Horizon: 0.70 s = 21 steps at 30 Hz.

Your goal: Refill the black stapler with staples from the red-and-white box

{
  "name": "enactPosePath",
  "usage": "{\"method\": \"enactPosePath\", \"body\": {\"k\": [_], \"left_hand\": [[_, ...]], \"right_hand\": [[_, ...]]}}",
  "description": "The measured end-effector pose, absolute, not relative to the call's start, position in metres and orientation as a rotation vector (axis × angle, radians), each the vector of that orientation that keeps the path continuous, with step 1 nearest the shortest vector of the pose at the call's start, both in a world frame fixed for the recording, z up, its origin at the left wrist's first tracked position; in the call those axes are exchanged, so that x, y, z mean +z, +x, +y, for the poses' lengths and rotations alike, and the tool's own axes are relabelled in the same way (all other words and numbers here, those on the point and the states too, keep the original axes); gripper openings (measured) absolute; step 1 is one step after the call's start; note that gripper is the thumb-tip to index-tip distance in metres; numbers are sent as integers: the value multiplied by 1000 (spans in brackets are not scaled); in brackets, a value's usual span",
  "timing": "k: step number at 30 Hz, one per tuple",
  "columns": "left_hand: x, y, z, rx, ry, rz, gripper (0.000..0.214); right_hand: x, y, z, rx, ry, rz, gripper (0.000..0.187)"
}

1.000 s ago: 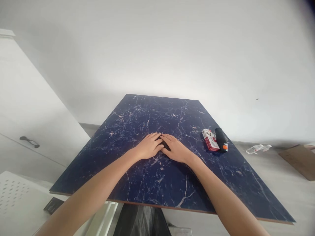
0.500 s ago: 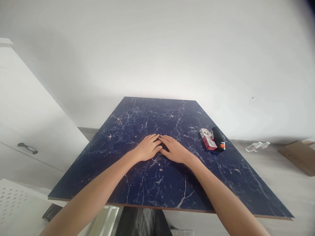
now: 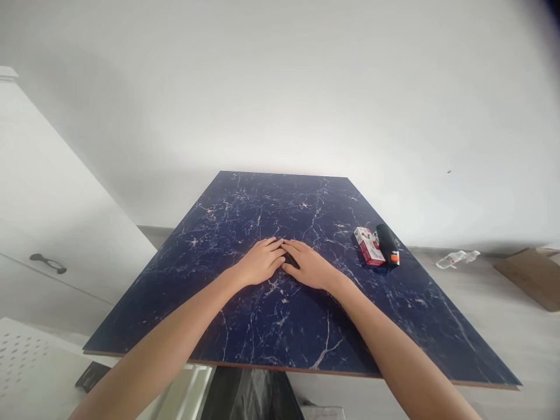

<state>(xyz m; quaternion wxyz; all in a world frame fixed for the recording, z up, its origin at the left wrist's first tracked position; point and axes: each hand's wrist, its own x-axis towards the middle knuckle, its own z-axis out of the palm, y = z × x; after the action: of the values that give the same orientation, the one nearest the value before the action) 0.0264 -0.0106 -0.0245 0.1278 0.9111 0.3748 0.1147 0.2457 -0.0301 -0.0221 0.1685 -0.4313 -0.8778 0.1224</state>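
My left hand [image 3: 261,262] rests palm down near the middle of a dark blue marble-patterned table [image 3: 271,204], fingers stretched out. Mirroring it, my right hand [image 3: 308,266] also lies palm down with its fingers extended. The fingertips of both hands meet, and the thumbs come close together below them. A dark patch shows in the gap between the hands; whether it is shadow or a small black object under them, I cannot tell.
To the right on the table, a red and white box [image 3: 370,248] lies beside a black cylinder [image 3: 387,244] with an orange mark. On the floor are plastic bottles [image 3: 455,259] and a cardboard box [image 3: 529,277]. A white cabinet [image 3: 52,192] stands left.
Both hands keep their place on the table. The view has shifted very slightly.
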Motion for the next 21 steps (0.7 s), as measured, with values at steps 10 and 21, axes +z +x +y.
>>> {"method": "enactPosePath", "body": {"k": [10,21], "left_hand": [[-25,26,-12,350,2634,1085,52],[-23,27,-13,333,2638,1098,54]], "right_hand": [[-16,244,-34,344,-1204,-2445,53],[-15,245,-34,328,-1205,-2435,51]]}}
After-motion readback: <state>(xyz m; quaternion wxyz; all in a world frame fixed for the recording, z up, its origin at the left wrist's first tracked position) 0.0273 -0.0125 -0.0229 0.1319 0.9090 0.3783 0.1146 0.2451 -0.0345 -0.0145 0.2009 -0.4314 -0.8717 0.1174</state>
